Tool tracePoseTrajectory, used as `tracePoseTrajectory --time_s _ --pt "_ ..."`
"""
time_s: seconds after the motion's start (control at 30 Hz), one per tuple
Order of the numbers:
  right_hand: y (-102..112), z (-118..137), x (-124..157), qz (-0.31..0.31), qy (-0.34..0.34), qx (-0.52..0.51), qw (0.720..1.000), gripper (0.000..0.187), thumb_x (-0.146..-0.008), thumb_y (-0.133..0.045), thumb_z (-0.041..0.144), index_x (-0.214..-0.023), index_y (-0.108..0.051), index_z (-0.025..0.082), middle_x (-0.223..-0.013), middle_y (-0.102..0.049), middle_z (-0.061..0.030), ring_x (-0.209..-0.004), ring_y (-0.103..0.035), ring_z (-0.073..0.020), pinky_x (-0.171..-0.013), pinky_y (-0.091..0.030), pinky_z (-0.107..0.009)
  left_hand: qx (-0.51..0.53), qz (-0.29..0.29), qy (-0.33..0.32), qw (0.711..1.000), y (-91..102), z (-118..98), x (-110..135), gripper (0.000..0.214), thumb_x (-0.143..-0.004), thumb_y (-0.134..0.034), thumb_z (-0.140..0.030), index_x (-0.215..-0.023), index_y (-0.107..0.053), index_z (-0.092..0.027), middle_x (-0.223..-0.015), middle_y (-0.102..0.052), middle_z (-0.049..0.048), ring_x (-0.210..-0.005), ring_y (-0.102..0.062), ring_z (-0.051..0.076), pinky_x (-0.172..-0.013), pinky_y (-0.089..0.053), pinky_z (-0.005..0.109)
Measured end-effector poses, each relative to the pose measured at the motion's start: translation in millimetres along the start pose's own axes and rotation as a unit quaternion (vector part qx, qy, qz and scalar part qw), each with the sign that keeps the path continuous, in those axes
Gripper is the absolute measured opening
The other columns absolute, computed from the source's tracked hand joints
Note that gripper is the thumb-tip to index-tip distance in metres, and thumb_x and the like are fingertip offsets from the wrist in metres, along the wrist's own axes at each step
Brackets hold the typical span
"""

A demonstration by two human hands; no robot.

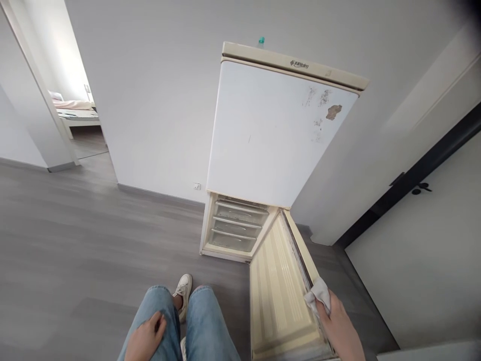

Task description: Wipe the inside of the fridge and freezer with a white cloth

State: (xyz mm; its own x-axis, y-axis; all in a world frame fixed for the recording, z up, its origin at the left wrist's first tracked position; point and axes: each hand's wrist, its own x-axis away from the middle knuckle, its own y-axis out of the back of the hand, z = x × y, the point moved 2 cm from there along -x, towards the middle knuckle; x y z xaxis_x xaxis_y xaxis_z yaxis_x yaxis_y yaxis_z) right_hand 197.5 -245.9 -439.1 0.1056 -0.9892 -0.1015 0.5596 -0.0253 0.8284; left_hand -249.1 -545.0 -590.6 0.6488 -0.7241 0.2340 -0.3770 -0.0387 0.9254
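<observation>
Right hand [332, 313] of mine pressing a cloth [318, 296] to the open freezer door [280, 291] edge, left hand [145, 338] loosely curled, empty, resting on my thigh, fridge [270, 135] ahead.

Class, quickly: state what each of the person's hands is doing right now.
Left hand: open, resting on the blue denim thigh.
Right hand: closed on a white cloth, pressed against the open cream freezer door's edge.

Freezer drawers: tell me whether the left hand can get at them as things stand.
Probably yes. The lower door stands open, so the freezer drawers are exposed; the left hand rests free on the knee, though it must reach forward.
</observation>
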Motion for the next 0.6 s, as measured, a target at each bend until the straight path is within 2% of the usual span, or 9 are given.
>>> tracePoseTrajectory --time_s 0.13,0.33,0.47,0.6 --pt "6.9 -15.2 -13.1 0.037 -0.039 0.031 0.998 0.072 -0.080 -0.028 0.064 -0.128 -0.047 0.014 -0.132 -0.054 -0.0214 -0.108 -0.060 -0.0379 -0.075 -0.049 -0.046 -0.002 -0.001 -0.002 1.000 -0.7 1.0 0.1 0.039 -0.094 -0.019 -0.040 -0.080 -0.052 -0.024 -0.081 -0.075 0.0061 -0.084 -0.071 0.027 -0.069 -0.043 0.035" --pt "22.2 -33.5 -31.3 -0.003 -0.046 0.114 0.992 0.054 -0.078 -0.031 0.053 -0.108 -0.060 0.019 -0.119 -0.063 -0.0217 -0.102 -0.064 -0.0382 -0.083 -0.047 -0.050 -0.001 0.001 0.007 1.000 1.0 -0.1 -0.1 0.038 -0.094 -0.021 -0.040 -0.079 -0.052 -0.025 -0.081 -0.075 0.0054 -0.084 -0.071 0.027 -0.068 -0.043 0.034" --pt "36.1 -37.8 -43.9 0.044 -0.103 0.177 0.978 0.062 -0.082 -0.024 0.044 -0.123 -0.055 0.008 -0.126 -0.059 -0.0240 -0.109 -0.061 -0.0370 -0.088 -0.047 -0.047 0.002 -0.006 0.008 1.000 2.5 -1.9 -0.3 0.038 -0.094 -0.021 -0.041 -0.077 -0.051 -0.025 -0.079 -0.075 0.0045 -0.082 -0.071 0.026 -0.066 -0.041 0.033" --pt "51.2 -50.7 -59.4 0.099 -0.130 0.179 0.970 0.070 -0.084 -0.020 0.044 -0.132 -0.046 0.001 -0.133 -0.054 -0.0242 -0.117 -0.057 -0.0369 -0.094 -0.045 -0.045 0.007 -0.003 0.012 1.000 0.8 -0.7 -1.3 0.037 -0.093 -0.022 -0.041 -0.079 -0.052 -0.025 -0.082 -0.075 0.0053 -0.085 -0.071 0.027 -0.067 -0.042 0.034"
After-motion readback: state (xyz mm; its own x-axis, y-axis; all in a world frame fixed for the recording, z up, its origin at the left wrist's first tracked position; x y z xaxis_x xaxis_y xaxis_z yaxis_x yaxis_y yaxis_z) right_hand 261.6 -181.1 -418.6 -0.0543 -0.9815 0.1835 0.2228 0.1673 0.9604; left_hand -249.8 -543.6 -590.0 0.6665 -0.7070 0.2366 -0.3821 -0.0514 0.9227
